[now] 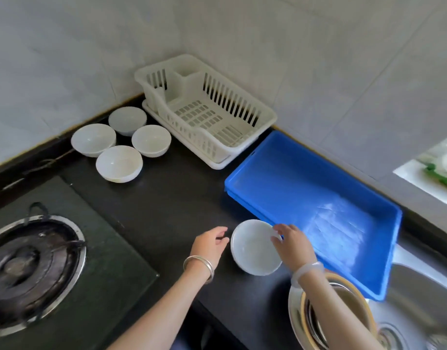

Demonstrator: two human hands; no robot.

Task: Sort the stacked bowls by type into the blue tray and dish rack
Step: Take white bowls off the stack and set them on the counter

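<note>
A stack of white bowls (252,251) stands on the black counter just left of the blue tray (288,157). My right hand (294,245) rests its fingers on the stack's right rim. My left hand (209,245) hovers just left of the stack with fingers loosely curled, holding nothing. The blue tray has nothing in it. The white dish rack (265,114) stands in the back corner, also with nothing in it. Several more white bowls (119,164) sit apart from one another at the back left.
A gas burner (28,269) takes up the left of the counter. A steel sink (424,311) lies at the lower right, with a stack of metal and tan-rimmed bowls (308,314) under my right forearm. Tiled walls close off the back.
</note>
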